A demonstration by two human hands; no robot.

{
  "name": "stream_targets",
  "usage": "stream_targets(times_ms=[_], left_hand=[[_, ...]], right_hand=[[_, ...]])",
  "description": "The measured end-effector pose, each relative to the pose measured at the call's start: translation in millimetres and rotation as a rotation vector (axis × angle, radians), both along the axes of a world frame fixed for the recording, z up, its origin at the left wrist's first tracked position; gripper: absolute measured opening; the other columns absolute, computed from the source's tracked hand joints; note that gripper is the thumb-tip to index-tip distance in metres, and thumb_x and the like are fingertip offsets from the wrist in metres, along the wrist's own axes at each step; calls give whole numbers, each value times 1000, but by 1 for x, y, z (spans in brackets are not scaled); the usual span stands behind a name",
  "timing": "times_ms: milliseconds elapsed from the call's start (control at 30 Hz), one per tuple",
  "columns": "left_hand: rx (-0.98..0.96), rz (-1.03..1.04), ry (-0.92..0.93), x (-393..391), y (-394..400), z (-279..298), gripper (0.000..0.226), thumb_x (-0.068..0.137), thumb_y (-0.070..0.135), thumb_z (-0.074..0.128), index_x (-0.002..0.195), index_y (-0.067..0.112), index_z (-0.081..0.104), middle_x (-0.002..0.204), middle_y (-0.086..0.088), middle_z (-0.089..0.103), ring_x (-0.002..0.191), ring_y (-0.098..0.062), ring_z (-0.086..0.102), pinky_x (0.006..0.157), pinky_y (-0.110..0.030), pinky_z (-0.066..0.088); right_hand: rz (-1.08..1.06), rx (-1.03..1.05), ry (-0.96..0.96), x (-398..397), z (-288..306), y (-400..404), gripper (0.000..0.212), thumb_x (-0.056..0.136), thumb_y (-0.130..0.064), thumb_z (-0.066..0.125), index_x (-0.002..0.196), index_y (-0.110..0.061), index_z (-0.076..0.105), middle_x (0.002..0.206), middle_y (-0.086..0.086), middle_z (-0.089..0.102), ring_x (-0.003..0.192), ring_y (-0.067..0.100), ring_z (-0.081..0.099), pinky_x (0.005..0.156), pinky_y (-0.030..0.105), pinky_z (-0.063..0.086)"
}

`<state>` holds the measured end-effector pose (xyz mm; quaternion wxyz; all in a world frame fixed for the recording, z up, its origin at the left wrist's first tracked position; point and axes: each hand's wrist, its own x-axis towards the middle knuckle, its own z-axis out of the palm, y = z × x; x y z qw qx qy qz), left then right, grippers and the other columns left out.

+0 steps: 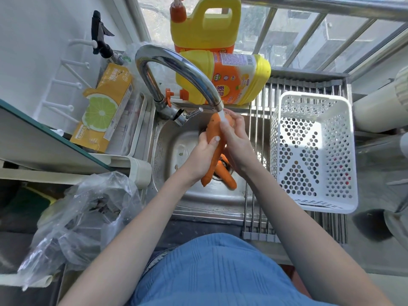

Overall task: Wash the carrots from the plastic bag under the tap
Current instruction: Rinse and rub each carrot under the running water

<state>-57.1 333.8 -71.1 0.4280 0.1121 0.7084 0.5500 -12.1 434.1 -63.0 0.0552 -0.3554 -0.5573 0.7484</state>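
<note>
With the plastic bag [81, 219] lying crumpled beside the sink [167, 151] and a second carrot [227, 177] waiting on the drain, you seem midway: your left hand [204, 154] grips the long carrot [217, 140] while your right hand [235, 138] curls round its top under the tap [176, 69].

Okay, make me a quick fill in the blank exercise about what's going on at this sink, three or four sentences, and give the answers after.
1. Both hands, left hand and right hand, hold a long orange carrot under the curved chrome ____.
2. A second orange carrot lies in the steel ____.
3. The white perforated plastic basket sits to the ____ of the basin.
4. The crumpled clear plastic bag lies on the ____ side.

Answers: tap; sink; right; left
</note>
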Motion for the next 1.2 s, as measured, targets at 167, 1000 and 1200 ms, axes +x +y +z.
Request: stream_targets(times_ms=[167,1000,1200], left_hand=[[-60,0,166,3,3,1,42,105,33,33,140,10,35,120,-7,56,108,-19,57,94,-37,47],[-177,5,75,-3,-8,-9,51,88,47,64,121,19,37,103,-14,64,75,-20,65,62,-35,52],[104,126,-363,-8,-7,3,61,103,49,22,131,0,46,87,-12,61,55,-14,56,46,-26,48]], right_hand=[[-102,149,-22,-12,3,-4,32,99,-27,54,125,-14,42,112,-2,51,99,7,54,91,30,49],[138,270,-295,-12,-2,16,51,106,-48,19,88,-25,61,92,3,66,90,20,62,82,35,51],[190,-248,85,5,-11,8,38,104,-33,44,137,-16,40,82,3,57,54,16,55,51,30,48]])
